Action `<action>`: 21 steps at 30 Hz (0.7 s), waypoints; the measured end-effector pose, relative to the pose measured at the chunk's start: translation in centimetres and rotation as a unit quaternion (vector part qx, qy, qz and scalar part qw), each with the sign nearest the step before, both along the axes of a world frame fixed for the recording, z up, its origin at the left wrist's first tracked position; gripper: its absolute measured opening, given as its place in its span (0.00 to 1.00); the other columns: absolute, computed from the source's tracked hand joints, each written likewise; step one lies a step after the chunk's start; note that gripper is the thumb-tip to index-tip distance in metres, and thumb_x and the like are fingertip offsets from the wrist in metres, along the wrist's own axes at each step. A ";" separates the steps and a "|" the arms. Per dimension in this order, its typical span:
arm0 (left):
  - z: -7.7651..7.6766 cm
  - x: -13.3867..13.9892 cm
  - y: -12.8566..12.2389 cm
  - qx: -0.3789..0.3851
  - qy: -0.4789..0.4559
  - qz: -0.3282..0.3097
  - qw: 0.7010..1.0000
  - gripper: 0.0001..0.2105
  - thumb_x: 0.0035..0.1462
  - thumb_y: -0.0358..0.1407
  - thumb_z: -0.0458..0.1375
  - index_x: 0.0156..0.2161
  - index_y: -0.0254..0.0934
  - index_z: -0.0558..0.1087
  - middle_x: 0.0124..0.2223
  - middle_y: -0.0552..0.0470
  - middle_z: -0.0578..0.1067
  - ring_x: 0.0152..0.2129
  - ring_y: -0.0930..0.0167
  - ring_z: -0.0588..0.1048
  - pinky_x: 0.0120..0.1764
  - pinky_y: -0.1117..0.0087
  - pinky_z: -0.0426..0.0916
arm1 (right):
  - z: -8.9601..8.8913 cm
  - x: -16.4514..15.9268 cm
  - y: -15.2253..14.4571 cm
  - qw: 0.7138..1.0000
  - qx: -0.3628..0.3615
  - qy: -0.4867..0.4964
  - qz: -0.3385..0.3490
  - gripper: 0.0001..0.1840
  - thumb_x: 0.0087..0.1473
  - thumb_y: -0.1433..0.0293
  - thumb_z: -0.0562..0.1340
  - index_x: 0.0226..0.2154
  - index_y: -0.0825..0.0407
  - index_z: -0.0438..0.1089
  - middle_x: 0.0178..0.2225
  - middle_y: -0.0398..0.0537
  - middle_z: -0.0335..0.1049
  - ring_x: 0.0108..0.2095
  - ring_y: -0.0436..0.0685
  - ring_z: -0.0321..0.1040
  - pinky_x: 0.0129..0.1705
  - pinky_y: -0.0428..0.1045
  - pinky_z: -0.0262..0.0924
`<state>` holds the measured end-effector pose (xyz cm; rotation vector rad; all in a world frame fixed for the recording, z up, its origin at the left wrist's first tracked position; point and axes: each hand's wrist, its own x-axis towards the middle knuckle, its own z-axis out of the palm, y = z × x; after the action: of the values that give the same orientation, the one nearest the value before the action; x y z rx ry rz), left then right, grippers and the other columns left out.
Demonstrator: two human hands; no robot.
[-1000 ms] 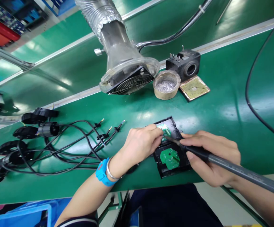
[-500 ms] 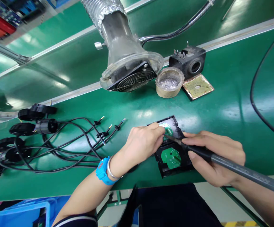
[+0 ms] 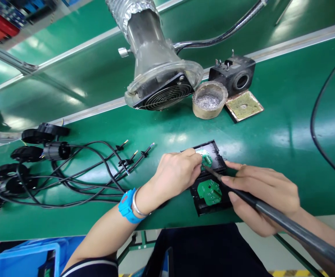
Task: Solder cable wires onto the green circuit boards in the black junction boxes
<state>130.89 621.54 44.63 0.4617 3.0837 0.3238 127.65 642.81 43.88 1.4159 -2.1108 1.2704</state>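
Note:
My right hand [image 3: 267,192] is closed around the grip of a soldering iron [image 3: 288,221], whose tip touches or hovers just over a green circuit board [image 3: 206,159] in the far half of a black plastic case [image 3: 220,159]. Against the left side of that board, my left hand [image 3: 179,171] has its fingers pinched together; whatever they hold is hidden behind them. A second green circuit board [image 3: 209,193] lies in the near black plastic case [image 3: 196,206], just below the iron's tip.
Black cables [image 3: 98,184] with round black housings [image 3: 56,151] spread over the left. A fume extractor hood [image 3: 167,82] hangs above the bench. Behind the boards stand a solder-filled bowl [image 3: 209,100], a sponge tray [image 3: 244,105] and a black iron holder [image 3: 233,75]. A blue bin [image 3: 23,257] sits below left.
The soldering iron's handle has tilted lower at the right, and my right fingers have shifted slightly along it. My left hand stays at the board. The whole view has shifted a little.

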 end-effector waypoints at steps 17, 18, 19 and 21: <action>-0.4 0.1 0.0 -0.014 0.031 -0.001 0.999 0.09 0.61 0.37 0.50 0.33 0.39 0.70 0.31 0.57 0.71 0.21 0.75 0.69 0.21 0.69 0.52 | 0.5 -1.3 0.4 0.998 0.018 -0.045 0.027 0.17 0.47 0.80 0.57 0.40 0.53 0.70 0.28 0.47 0.71 0.33 0.55 0.73 0.39 0.53 0.74; -0.5 0.1 0.0 -0.015 0.032 -0.001 0.999 0.09 0.61 0.37 0.50 0.33 0.39 0.70 0.31 0.57 0.71 0.21 0.75 0.69 0.21 0.69 0.52 | 0.5 -1.4 0.5 0.998 0.018 -0.043 0.030 0.17 0.46 0.80 0.57 0.40 0.53 0.70 0.28 0.47 0.71 0.34 0.56 0.73 0.38 0.52 0.74; -0.5 0.1 0.1 -0.014 0.032 -0.002 0.999 0.09 0.62 0.37 0.50 0.33 0.39 0.70 0.31 0.57 0.71 0.21 0.75 0.69 0.21 0.69 0.52 | 0.5 -1.4 0.5 0.999 0.017 -0.041 0.028 0.17 0.46 0.80 0.58 0.40 0.53 0.70 0.28 0.47 0.71 0.35 0.56 0.74 0.38 0.52 0.74; -0.4 0.2 0.1 -0.013 0.029 -0.003 0.999 0.09 0.62 0.37 0.49 0.33 0.39 0.70 0.31 0.57 0.72 0.21 0.75 0.69 0.21 0.69 0.52 | 0.3 -1.3 0.4 1.000 0.017 -0.022 0.012 0.17 0.45 0.79 0.58 0.40 0.53 0.70 0.28 0.46 0.71 0.33 0.56 0.73 0.38 0.52 0.75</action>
<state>131.06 621.63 44.19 0.4884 3.1375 0.2751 126.30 643.23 44.14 1.4430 -2.1613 1.2914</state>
